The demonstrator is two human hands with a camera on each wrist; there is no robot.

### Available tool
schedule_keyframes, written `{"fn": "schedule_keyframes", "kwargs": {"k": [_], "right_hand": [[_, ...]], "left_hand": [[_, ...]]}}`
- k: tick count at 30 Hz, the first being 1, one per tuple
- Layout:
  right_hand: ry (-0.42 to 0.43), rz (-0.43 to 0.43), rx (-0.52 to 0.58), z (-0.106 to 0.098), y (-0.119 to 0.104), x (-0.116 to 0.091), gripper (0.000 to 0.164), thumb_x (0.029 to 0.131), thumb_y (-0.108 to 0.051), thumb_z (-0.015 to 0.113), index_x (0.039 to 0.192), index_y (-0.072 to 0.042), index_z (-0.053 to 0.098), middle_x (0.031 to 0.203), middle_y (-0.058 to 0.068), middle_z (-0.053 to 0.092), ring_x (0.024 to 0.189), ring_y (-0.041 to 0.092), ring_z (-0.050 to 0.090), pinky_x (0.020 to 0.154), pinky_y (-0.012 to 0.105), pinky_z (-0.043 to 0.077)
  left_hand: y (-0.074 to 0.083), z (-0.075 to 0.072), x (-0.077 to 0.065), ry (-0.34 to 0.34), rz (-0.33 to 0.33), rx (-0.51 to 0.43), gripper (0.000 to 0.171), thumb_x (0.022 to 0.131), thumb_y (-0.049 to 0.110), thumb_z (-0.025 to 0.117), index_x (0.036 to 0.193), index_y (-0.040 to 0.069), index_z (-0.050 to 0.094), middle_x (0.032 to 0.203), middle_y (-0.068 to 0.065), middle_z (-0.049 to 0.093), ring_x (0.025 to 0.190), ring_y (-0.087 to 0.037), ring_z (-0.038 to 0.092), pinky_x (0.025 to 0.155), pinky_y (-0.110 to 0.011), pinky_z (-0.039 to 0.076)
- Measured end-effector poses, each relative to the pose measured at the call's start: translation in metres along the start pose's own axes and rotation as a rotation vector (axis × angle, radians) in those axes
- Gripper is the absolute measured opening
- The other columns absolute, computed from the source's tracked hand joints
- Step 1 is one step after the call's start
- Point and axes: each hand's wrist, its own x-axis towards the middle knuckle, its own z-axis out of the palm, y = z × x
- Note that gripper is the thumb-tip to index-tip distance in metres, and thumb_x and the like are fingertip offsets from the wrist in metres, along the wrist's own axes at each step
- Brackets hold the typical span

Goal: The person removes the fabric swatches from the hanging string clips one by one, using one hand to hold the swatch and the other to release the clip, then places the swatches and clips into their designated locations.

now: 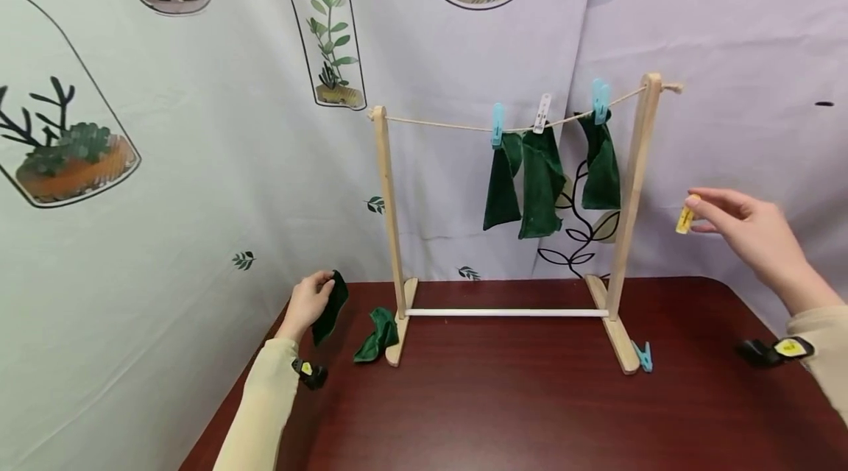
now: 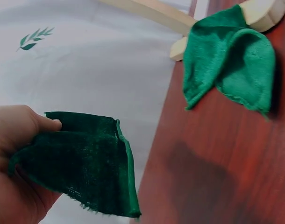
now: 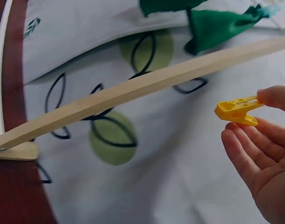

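Observation:
My left hand (image 1: 309, 303) pinches a dark green cloth (image 1: 331, 309) by its upper edge, left of the wooden rack; the left wrist view shows the cloth (image 2: 81, 163) folded over with a frayed lower edge. Below and right of it, another green cloth (image 1: 377, 336) lies crumpled against the rack's left foot. Right of the rack, my right hand (image 1: 755, 232) pinches a yellow clothespin (image 1: 685, 219) between thumb and fingers. In the right wrist view the clothespin (image 3: 237, 111) points left, toward the rack's post.
Several green cloths (image 1: 542, 184) hang from the rack's string (image 1: 437, 124), held by two blue clothespins (image 1: 497, 125) and a white clothespin (image 1: 542, 113). The right post (image 1: 634, 199) stands between them and my right hand. A blue clothespin (image 1: 642, 357) lies by the right foot.

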Motion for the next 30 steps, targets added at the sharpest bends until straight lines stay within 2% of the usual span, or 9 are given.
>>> {"fn": "schedule_keyframes", "kwargs": {"k": [2, 5, 7, 10, 15, 17, 20, 23, 30], "right_hand": [[-0.018, 0.029, -0.014, 0.004, 0.01, -0.003, 0.071, 0.098, -0.052, 0.059, 0.147, -0.001, 0.05, 0.102, -0.036, 0.049, 0.074, -0.017, 0.058, 0.081, 0.022, 0.044], [-0.025, 0.058, -0.013, 0.009, 0.024, -0.007, 0.072, 0.098, -0.053, 0.058, 0.146, 0.0, 0.049, 0.1, -0.036, 0.05, 0.075, -0.018, 0.057, 0.082, 0.023, 0.043], [-0.035, 0.069, -0.012, 0.011, 0.032, -0.01, 0.072, 0.098, -0.053, 0.058, 0.146, 0.001, 0.049, 0.098, -0.038, 0.051, 0.075, -0.017, 0.058, 0.081, 0.02, 0.043], [-0.055, 0.072, -0.021, 0.013, 0.044, -0.012, 0.071, 0.098, -0.052, 0.06, 0.144, 0.002, 0.05, 0.088, -0.042, 0.052, 0.075, -0.015, 0.06, 0.067, 0.01, 0.036], [-0.117, 0.057, -0.086, 0.017, 0.066, -0.015, 0.068, 0.1, -0.05, 0.059, 0.143, 0.002, 0.051, 0.088, -0.038, 0.054, 0.075, -0.013, 0.061, 0.067, 0.017, 0.036], [-0.141, 0.056, -0.108, 0.018, 0.074, -0.017, 0.067, 0.1, -0.049, 0.058, 0.141, 0.003, 0.051, 0.091, -0.029, 0.061, 0.075, -0.012, 0.062, 0.066, 0.017, 0.037], [-0.18, 0.066, -0.129, 0.021, 0.084, -0.019, 0.067, 0.101, -0.049, 0.056, 0.141, 0.005, 0.051, 0.103, 0.0, 0.072, 0.075, -0.009, 0.063, 0.064, 0.015, 0.041], [-0.214, 0.076, -0.158, 0.024, 0.094, -0.021, 0.07, 0.102, -0.049, 0.054, 0.141, 0.009, 0.049, 0.118, 0.031, 0.065, 0.074, -0.006, 0.064, 0.063, 0.014, 0.044], [-0.257, 0.106, -0.155, 0.034, 0.111, -0.03, 0.072, 0.103, -0.045, 0.053, 0.138, 0.017, 0.046, 0.119, 0.037, 0.062, 0.074, 0.008, 0.071, 0.063, 0.017, 0.049]], "left_hand": [[-0.002, 0.004, -0.001, -0.01, -0.001, 0.001, 0.036, 0.108, 0.013, 0.048, 0.138, -0.005, 0.055, 0.133, -0.03, 0.057, 0.117, -0.045, 0.058, 0.092, -0.057, 0.048], [-0.006, 0.009, 0.0, -0.015, -0.003, -0.004, 0.035, 0.108, 0.013, 0.048, 0.137, -0.005, 0.056, 0.135, -0.03, 0.057, 0.117, -0.045, 0.058, 0.092, -0.057, 0.048], [-0.007, 0.012, 0.0, -0.021, -0.006, -0.003, 0.035, 0.108, 0.013, 0.048, 0.137, -0.005, 0.056, 0.135, -0.03, 0.057, 0.117, -0.045, 0.058, 0.092, -0.057, 0.048], [-0.008, 0.015, -0.002, -0.029, -0.013, -0.001, 0.035, 0.108, 0.012, 0.048, 0.137, -0.006, 0.056, 0.136, -0.03, 0.056, 0.119, -0.046, 0.057, 0.093, -0.058, 0.048], [-0.009, 0.021, -0.005, -0.025, -0.01, 0.018, 0.034, 0.107, 0.01, 0.049, 0.134, -0.007, 0.057, 0.132, -0.03, 0.059, 0.114, -0.046, 0.059, 0.09, -0.057, 0.049], [-0.01, 0.024, -0.004, -0.023, -0.003, 0.019, 0.033, 0.106, 0.01, 0.05, 0.133, -0.008, 0.058, 0.128, -0.03, 0.061, 0.109, -0.044, 0.062, 0.087, -0.055, 0.05], [-0.011, 0.029, -0.004, -0.022, -0.007, 0.016, 0.032, 0.106, 0.009, 0.051, 0.131, -0.007, 0.059, 0.124, -0.028, 0.063, 0.101, -0.039, 0.063, 0.081, -0.051, 0.05], [-0.012, 0.032, -0.003, -0.027, -0.019, 0.012, 0.031, 0.106, 0.009, 0.051, 0.131, -0.007, 0.06, 0.122, -0.027, 0.064, 0.098, -0.037, 0.064, 0.079, -0.048, 0.05], [-0.015, 0.041, -0.006, -0.049, -0.038, 0.006, 0.03, 0.105, 0.007, 0.051, 0.131, -0.008, 0.06, 0.123, -0.028, 0.063, 0.107, -0.04, 0.062, 0.083, -0.051, 0.051]]}}
